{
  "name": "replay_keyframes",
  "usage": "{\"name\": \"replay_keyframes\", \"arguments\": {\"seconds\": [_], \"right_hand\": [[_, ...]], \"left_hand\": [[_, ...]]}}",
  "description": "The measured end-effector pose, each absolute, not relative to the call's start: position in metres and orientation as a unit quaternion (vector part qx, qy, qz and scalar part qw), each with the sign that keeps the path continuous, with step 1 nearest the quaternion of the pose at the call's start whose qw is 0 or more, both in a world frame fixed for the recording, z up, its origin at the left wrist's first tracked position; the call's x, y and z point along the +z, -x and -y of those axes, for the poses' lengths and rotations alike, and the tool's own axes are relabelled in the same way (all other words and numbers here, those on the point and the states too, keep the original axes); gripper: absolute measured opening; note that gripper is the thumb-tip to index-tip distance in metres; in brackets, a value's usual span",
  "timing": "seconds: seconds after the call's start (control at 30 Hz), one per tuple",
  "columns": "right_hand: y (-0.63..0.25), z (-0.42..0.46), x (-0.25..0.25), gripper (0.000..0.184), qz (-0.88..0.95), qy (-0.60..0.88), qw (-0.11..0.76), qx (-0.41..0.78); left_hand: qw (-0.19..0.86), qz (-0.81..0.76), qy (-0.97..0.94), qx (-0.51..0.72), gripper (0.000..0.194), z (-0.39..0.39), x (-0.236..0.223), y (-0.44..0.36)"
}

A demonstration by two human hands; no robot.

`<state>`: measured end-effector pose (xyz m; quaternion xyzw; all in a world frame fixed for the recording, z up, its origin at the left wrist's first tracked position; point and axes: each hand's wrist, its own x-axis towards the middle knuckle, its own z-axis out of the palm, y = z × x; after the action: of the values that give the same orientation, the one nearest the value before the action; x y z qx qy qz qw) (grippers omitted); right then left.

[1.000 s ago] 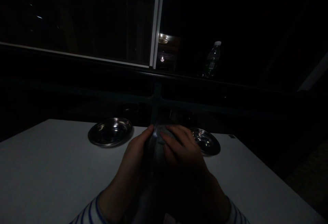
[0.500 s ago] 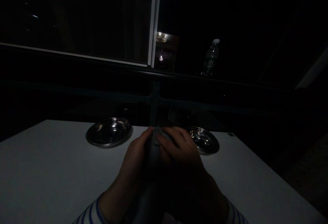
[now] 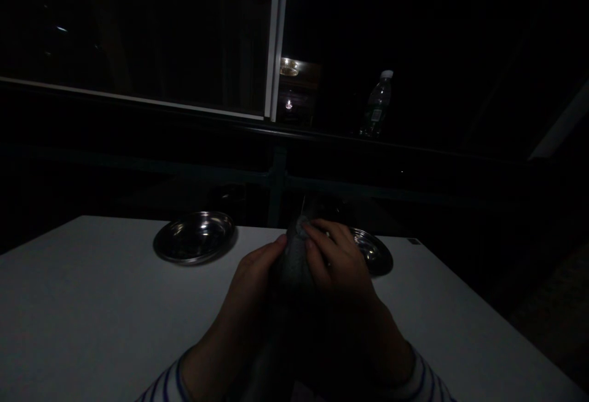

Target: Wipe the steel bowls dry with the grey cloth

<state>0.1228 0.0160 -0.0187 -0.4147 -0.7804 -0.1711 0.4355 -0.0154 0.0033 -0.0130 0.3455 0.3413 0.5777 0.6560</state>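
Observation:
Both of my hands are raised over a white table in very dim light, closed around a grey cloth-like item held between them. My left hand grips its left side with the thumb up near the top. My right hand pinches the upper right part with curled fingers. What the grey item is I cannot make out. Striped sleeves show at both wrists.
Two shallow steel dishes sit at the table's far edge: one on the left, one on the right partly behind my right hand. A plastic water bottle stands on a dark ledge beyond. A window frame rises behind.
My right hand has shifted up and to the right along the grey item, and its fingers now pinch nearer the top. The left hand has stayed about where it was.

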Motion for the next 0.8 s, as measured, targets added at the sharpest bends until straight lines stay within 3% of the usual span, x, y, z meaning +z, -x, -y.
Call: {"name": "replay_keyframes", "arguments": {"seconds": [0.2,0.37,0.6,0.8], "right_hand": [[-0.113,-0.009,-0.02,0.028,0.825,0.344,0.391,-0.218],[-0.103,-0.007,-0.024,0.023,0.833,0.29,0.405,-0.24],[-0.114,-0.009,-0.017,0.025,0.824,0.292,0.418,-0.247],[-0.13,-0.013,-0.012,0.029,0.808,0.368,0.427,-0.169]], "left_hand": [[0.676,-0.331,-0.302,0.584,0.014,-0.005,-0.008,0.021],[0.664,-0.345,-0.28,0.601,0.012,-0.005,-0.003,0.024],[0.658,-0.327,-0.332,0.591,0.03,-0.007,-0.014,0.023],[0.661,-0.365,-0.357,0.55,0.035,-0.004,-0.014,0.019]]}}
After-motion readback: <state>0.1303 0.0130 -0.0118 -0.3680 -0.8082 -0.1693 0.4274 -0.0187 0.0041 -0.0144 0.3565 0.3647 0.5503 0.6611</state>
